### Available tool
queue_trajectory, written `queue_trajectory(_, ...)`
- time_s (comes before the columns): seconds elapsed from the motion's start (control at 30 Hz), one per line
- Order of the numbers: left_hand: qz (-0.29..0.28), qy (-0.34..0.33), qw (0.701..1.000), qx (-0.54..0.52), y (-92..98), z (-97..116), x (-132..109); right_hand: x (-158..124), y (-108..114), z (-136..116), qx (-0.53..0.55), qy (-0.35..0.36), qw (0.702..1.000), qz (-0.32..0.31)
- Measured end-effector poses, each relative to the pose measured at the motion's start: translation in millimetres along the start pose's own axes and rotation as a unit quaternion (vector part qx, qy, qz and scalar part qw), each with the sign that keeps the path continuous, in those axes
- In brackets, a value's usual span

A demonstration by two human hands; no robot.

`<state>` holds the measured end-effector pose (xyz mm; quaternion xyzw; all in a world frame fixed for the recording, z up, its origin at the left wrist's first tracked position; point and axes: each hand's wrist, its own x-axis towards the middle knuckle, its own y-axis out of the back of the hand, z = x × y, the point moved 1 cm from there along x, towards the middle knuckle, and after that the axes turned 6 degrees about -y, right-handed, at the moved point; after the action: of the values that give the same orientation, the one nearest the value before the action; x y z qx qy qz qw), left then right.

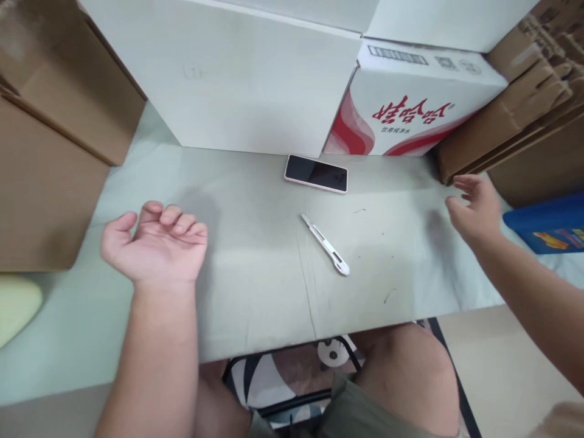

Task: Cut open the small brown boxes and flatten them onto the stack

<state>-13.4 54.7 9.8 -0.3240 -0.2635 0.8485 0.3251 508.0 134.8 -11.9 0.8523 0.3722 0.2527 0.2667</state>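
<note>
Both left hand [157,246] (nine o'clock) and right hand [477,210] (three) have digits apart, the latter beside folded brown cardboard [497,125], contact unclear. Likely light, stiff; grip edges.

On the table [255,261] are one phone [316,174], one utility knife [325,244], one red-printed carton [401,137] and, toward the right edge, one blue package [524,222].
</note>
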Motion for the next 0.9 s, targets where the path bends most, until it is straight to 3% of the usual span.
queue_trajectory(0.13, -0.008, -0.047, 0.996, 0.081, 7.2, 10.5, -2.5, -54.6, -29.4, -63.1, 0.031, 0.205, 0.973, -0.101)
queue_trajectory(0.27, -0.022, -0.126, 0.981, 0.144, 24.3, 20.2, 0.0, -123.5, -86.5, -140.4, 0.123, 0.359, 0.896, -0.229)
queue_trajectory(0.47, -0.043, -0.221, 0.959, 0.172, 46.7, 35.9, 5.0, -240.5, -171.4, -260.0, 0.214, 0.419, 0.779, -0.416)
queue_trajectory(0.6, -0.049, -0.261, 0.949, 0.172, 52.6, 44.9, 4.3, -305.8, -197.9, -333.6, 0.216, 0.433, 0.705, -0.519)
queue_trajectory(0.7, -0.037, -0.316, 0.935, 0.155, 57.0, 50.6, 3.1, -336.2, -204.7, -373.3, 0.203, 0.46, 0.647, -0.573)
queue_trajectory(0.77, -0.017, -0.354, 0.923, 0.15, 59.8, 53.9, 0.9, -346.4, -206.7, -388.5, 0.176, 0.476, 0.641, -0.575)
queue_trajectory(0.9, 0.015, -0.444, 0.88, 0.165, 58.2, 60.8, -16.1, -347.2, -206.4, -392.0, 0.149, 0.475, 0.681, -0.537)
